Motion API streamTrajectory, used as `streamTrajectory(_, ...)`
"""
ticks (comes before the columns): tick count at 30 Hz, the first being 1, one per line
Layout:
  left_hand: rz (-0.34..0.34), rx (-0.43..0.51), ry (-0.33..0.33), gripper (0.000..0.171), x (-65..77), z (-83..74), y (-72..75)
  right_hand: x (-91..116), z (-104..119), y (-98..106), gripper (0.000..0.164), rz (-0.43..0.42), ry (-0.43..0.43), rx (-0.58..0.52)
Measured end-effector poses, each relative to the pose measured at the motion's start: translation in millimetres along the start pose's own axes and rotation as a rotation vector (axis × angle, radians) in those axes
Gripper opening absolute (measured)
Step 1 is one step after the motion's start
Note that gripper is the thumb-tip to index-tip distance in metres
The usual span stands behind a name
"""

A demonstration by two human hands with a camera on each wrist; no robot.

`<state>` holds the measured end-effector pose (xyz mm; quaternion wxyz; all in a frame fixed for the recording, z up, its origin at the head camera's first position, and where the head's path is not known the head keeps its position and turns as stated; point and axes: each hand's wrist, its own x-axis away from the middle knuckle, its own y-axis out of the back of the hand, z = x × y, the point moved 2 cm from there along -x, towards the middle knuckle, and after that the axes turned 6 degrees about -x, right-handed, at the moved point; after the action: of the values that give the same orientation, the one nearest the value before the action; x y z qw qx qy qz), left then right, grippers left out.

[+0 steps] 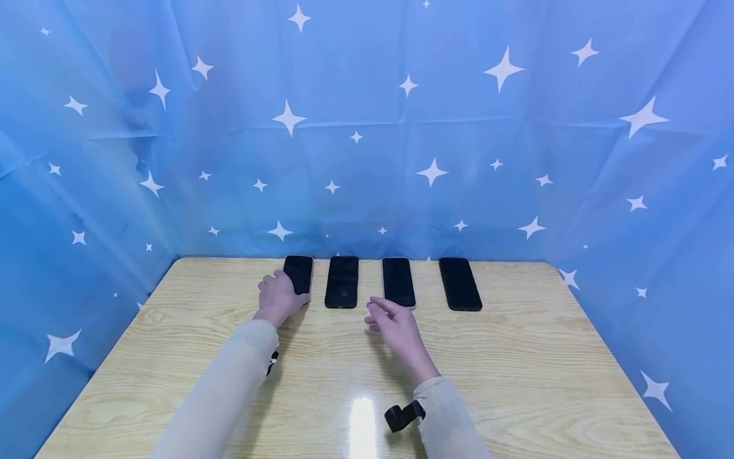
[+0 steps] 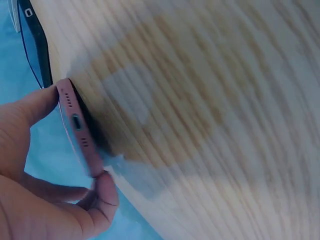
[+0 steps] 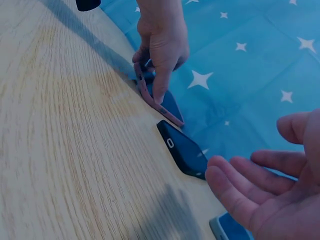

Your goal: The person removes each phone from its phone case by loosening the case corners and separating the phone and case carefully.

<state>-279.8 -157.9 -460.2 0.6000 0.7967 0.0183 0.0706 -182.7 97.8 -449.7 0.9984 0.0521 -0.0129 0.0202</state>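
Note:
My left hand (image 1: pixel 278 297) pinches a smartphone with a pink edge (image 2: pixel 80 127) at the left end of a row. Thumb and fingers grip its two long sides; in the left wrist view the charging port faces the camera. The phone's dark screen (image 1: pixel 298 271) faces up. My right hand (image 1: pixel 398 328) hovers just in front of a white-edged phone (image 1: pixel 398 280), fingers loosely extended and holding nothing. Between the hands lies a black phone (image 1: pixel 341 284), also seen beside the pink-edged phone in the right wrist view.
Another black phone (image 1: pixel 460 285) lies at the right end of the row, slightly slanted. All the phones sit near the back edge of the wooden table (image 1: pixel 516 376). A blue curtain with white stars (image 1: pixel 367 159) hangs behind and at both sides.

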Motion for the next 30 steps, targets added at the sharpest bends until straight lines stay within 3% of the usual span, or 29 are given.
streamTrajectory(4,-0.010,0.045,0.019,0.077,-0.6,0.8,0.1,-0.9,-2.8,0.4,0.042,0.009,-0.012,0.000)
streamTrajectory(10,0.041,0.153,0.020,0.075,1.4,0.1,1.5,-3.3,-4.6,2.9,0.039,-0.009,-0.010,-0.045)
streamTrajectory(19,0.052,0.391,-0.008,0.028,7.0,1.5,8.2,-6.4,-2.8,9.6,0.038,-0.035,-0.009,-0.099)
streamTrajectory(24,0.065,0.535,0.027,0.024,16.4,-4.1,11.7,-5.4,-3.3,12.5,0.038,-0.040,-0.021,-0.080)
streamTrajectory(30,0.099,0.785,0.006,0.026,29.7,-19.3,17.7,-5.3,-5.6,18.3,0.038,-0.053,-0.020,-0.089)
